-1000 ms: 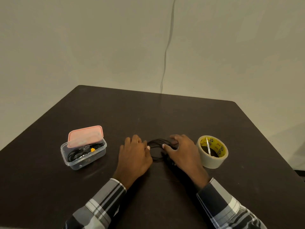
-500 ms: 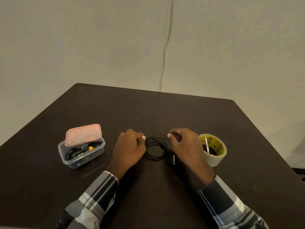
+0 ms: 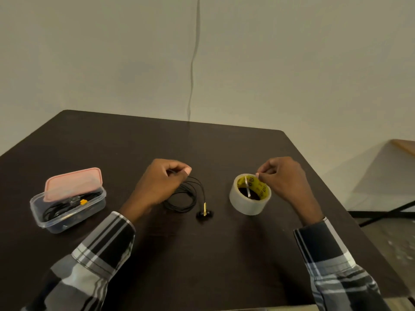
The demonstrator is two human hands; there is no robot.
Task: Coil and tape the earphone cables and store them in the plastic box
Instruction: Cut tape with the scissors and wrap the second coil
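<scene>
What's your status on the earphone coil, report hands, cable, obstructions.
Left hand pinching coiled earphone cable on table. Right hand pinching tape end at tape roll. Plastic box lid ajar, cables inside. Nothing in the way.

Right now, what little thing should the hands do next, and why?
Probably the right hand should peel a strip off the tape roll. Its fingers are already at the roll's top edge, while the left hand pinches the coiled black earphone cable, which has no tape around it yet.
</scene>
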